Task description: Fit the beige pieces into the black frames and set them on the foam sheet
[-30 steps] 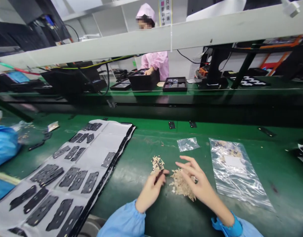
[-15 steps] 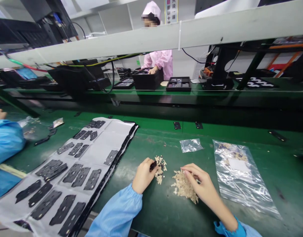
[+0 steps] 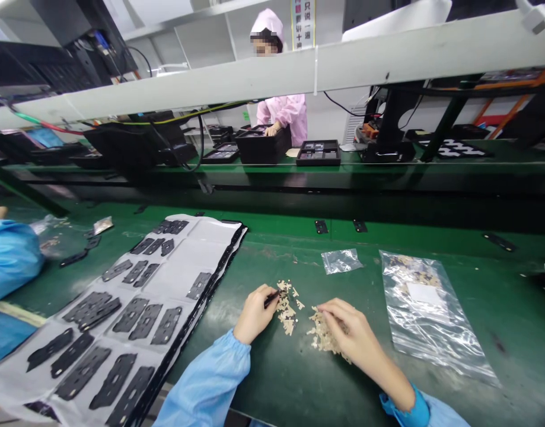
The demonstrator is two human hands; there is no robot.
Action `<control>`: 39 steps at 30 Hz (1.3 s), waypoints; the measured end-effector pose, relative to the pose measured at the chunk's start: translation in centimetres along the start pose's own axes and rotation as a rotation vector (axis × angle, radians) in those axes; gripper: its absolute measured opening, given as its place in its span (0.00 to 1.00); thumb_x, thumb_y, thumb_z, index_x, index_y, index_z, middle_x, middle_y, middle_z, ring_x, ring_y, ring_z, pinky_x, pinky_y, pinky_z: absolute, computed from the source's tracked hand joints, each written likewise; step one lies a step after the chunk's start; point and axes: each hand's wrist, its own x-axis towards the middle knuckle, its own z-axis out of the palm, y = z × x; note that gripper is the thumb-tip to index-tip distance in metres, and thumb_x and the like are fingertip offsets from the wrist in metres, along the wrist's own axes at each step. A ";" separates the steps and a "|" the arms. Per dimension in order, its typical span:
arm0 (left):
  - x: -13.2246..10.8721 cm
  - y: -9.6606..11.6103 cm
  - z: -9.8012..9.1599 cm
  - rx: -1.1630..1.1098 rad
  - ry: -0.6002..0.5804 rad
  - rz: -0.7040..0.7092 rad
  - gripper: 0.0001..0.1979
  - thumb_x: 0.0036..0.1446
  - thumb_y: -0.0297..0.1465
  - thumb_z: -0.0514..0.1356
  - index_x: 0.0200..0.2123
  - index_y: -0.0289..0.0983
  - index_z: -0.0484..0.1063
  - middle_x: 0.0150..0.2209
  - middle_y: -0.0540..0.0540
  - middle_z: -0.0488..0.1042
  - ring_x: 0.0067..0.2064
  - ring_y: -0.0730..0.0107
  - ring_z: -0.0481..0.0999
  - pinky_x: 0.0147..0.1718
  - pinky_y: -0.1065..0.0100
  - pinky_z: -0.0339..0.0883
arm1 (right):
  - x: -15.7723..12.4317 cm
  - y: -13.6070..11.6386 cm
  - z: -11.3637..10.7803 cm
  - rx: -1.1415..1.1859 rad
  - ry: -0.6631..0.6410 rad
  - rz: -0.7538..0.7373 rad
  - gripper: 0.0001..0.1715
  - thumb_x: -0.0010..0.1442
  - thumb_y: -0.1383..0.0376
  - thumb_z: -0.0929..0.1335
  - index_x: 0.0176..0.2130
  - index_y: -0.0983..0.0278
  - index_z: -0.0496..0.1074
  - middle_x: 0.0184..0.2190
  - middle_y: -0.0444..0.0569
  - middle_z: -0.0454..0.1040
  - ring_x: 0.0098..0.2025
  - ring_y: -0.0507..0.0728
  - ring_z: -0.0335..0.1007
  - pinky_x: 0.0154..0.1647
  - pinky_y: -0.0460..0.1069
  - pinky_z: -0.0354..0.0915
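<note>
My left hand is closed on a thin dark tool, whose tip touches a small pile of tan pieces on the green table. My right hand lies curled over a second, larger pile of tan pieces, fingers bent down into it; whether it holds a piece is hidden. Both arms wear blue sleeves.
A white sheet with several black flat parts lies at the left. A small clear bag and a large clear bag lie to the right. A co-worker's blue sleeve is at far left. A person in pink works beyond the conveyor.
My right hand's spread fingers have closed down over the larger pile. My left hand with the tool has shifted left and up to the smaller pile.
</note>
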 end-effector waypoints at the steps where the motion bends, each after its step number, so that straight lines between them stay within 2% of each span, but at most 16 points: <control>1: -0.1 0.0 0.0 0.002 0.018 -0.002 0.11 0.58 0.32 0.52 0.28 0.38 0.71 0.28 0.48 0.70 0.30 0.69 0.71 0.30 0.70 0.62 | -0.1 -0.4 0.5 -0.047 -0.049 -0.050 0.15 0.65 0.67 0.58 0.41 0.62 0.72 0.36 0.51 0.74 0.39 0.57 0.70 0.40 0.51 0.65; 3: -0.4 -0.1 0.0 0.003 0.054 -0.013 0.11 0.58 0.32 0.52 0.26 0.37 0.71 0.26 0.49 0.69 0.28 0.70 0.70 0.28 0.71 0.61 | -0.2 -1.2 1.9 -0.143 -0.172 -0.164 0.14 0.64 0.69 0.59 0.41 0.61 0.72 0.38 0.50 0.75 0.42 0.58 0.69 0.47 0.53 0.64; 6: -0.7 -0.4 0.0 -0.004 0.091 -0.025 0.09 0.56 0.32 0.54 0.26 0.37 0.69 0.25 0.50 0.69 0.26 0.72 0.69 0.26 0.72 0.60 | 0.2 -2.0 4.2 -0.289 -0.309 -0.300 0.13 0.62 0.69 0.61 0.42 0.63 0.73 0.46 0.51 0.73 0.48 0.59 0.67 0.57 0.57 0.56; 9: -0.9 -0.7 -0.3 -0.021 0.099 -0.023 0.08 0.57 0.32 0.53 0.27 0.37 0.69 0.24 0.51 0.70 0.25 0.73 0.69 0.25 0.73 0.60 | 1.3 -2.2 5.6 -0.359 -0.347 -0.357 0.15 0.63 0.69 0.60 0.47 0.66 0.71 0.53 0.55 0.68 0.55 0.61 0.63 0.62 0.57 0.51; 11: -1.1 -1.0 -0.5 -0.034 0.100 -0.022 0.07 0.57 0.32 0.53 0.29 0.38 0.69 0.24 0.52 0.71 0.24 0.73 0.70 0.25 0.73 0.61 | 2.2 -2.2 5.7 -0.346 -0.337 -0.363 0.16 0.63 0.69 0.60 0.49 0.67 0.70 0.54 0.55 0.68 0.56 0.60 0.61 0.61 0.56 0.52; 15: -1.4 -1.2 -1.0 -0.048 0.119 -0.015 0.05 0.57 0.29 0.53 0.31 0.38 0.69 0.26 0.51 0.72 0.27 0.71 0.72 0.28 0.72 0.62 | 3.6 -1.9 4.9 -0.258 -0.215 -0.254 0.14 0.64 0.70 0.60 0.45 0.62 0.72 0.47 0.52 0.72 0.49 0.59 0.66 0.52 0.54 0.62; 18: -1.6 -0.9 -1.0 -0.077 0.125 0.036 0.06 0.56 0.27 0.53 0.33 0.39 0.70 0.31 0.49 0.74 0.34 0.68 0.74 0.34 0.70 0.64 | 4.1 -1.2 4.6 -0.111 -0.112 -0.118 0.14 0.63 0.71 0.60 0.40 0.62 0.73 0.39 0.50 0.74 0.44 0.58 0.68 0.46 0.52 0.64; 21: -1.9 -0.2 -0.9 -0.160 0.135 0.111 0.09 0.56 0.26 0.54 0.40 0.40 0.70 0.37 0.47 0.75 0.40 0.66 0.74 0.40 0.68 0.66 | 4.8 -0.4 5.5 0.069 -0.061 -0.002 0.13 0.60 0.72 0.62 0.40 0.62 0.73 0.36 0.49 0.73 0.38 0.56 0.70 0.40 0.49 0.66; 23: -2.0 0.3 -0.7 -0.217 0.133 0.115 0.11 0.57 0.27 0.54 0.42 0.40 0.71 0.39 0.46 0.75 0.41 0.66 0.75 0.40 0.67 0.67 | 5.4 0.0 6.5 0.129 -0.053 0.046 0.13 0.57 0.72 0.65 0.42 0.63 0.73 0.36 0.49 0.73 0.32 0.54 0.71 0.33 0.47 0.67; 25: -2.0 0.6 -0.5 -0.283 0.111 0.057 0.10 0.56 0.29 0.56 0.42 0.40 0.72 0.37 0.46 0.76 0.37 0.67 0.75 0.37 0.68 0.68 | 5.9 0.3 7.4 0.148 -0.052 0.067 0.12 0.55 0.73 0.66 0.40 0.64 0.73 0.33 0.48 0.73 0.28 0.53 0.71 0.28 0.45 0.66; 28: -1.8 0.3 -0.5 -0.472 0.069 -0.105 0.08 0.53 0.31 0.60 0.37 0.36 0.73 0.32 0.46 0.77 0.32 0.67 0.76 0.32 0.69 0.69 | 6.6 0.6 8.3 0.175 -0.049 0.082 0.09 0.54 0.74 0.65 0.32 0.64 0.74 0.26 0.44 0.73 0.26 0.52 0.70 0.28 0.44 0.65; 30: -1.6 -0.1 -0.8 -0.583 0.068 -0.185 0.08 0.50 0.31 0.62 0.34 0.34 0.73 0.31 0.45 0.77 0.33 0.66 0.76 0.33 0.69 0.69 | 6.8 0.8 8.4 0.185 -0.050 0.085 0.10 0.53 0.75 0.65 0.30 0.64 0.74 0.24 0.44 0.72 0.25 0.51 0.69 0.27 0.44 0.65; 33: -1.5 -0.6 -1.2 -0.622 0.107 -0.223 0.09 0.50 0.32 0.62 0.35 0.34 0.73 0.32 0.45 0.77 0.35 0.66 0.76 0.37 0.68 0.69 | 6.9 1.1 8.1 0.195 -0.056 0.087 0.12 0.52 0.77 0.65 0.31 0.64 0.76 0.25 0.44 0.71 0.24 0.51 0.67 0.27 0.45 0.64; 35: -1.5 -0.5 -1.3 -0.615 0.130 -0.206 0.09 0.52 0.33 0.61 0.35 0.34 0.72 0.33 0.44 0.76 0.36 0.66 0.75 0.37 0.68 0.69 | 6.9 1.1 7.7 0.197 -0.047 0.088 0.15 0.50 0.78 0.65 0.32 0.63 0.76 0.29 0.46 0.71 0.28 0.52 0.68 0.31 0.46 0.65; 37: -1.6 -0.1 -1.2 -0.576 0.154 -0.135 0.07 0.55 0.33 0.59 0.34 0.35 0.72 0.33 0.45 0.75 0.36 0.67 0.74 0.35 0.69 0.68 | 6.9 1.0 7.3 0.203 -0.013 0.099 0.17 0.49 0.78 0.66 0.35 0.62 0.77 0.37 0.49 0.70 0.34 0.54 0.69 0.38 0.49 0.65; 39: -1.7 0.6 -1.0 -0.493 0.191 -0.016 0.06 0.57 0.31 0.57 0.33 0.35 0.71 0.32 0.46 0.73 0.34 0.69 0.73 0.33 0.70 0.67 | 6.9 0.7 6.9 0.227 0.024 0.130 0.18 0.51 0.76 0.65 0.39 0.62 0.76 0.44 0.52 0.66 0.35 0.54 0.68 0.41 0.50 0.65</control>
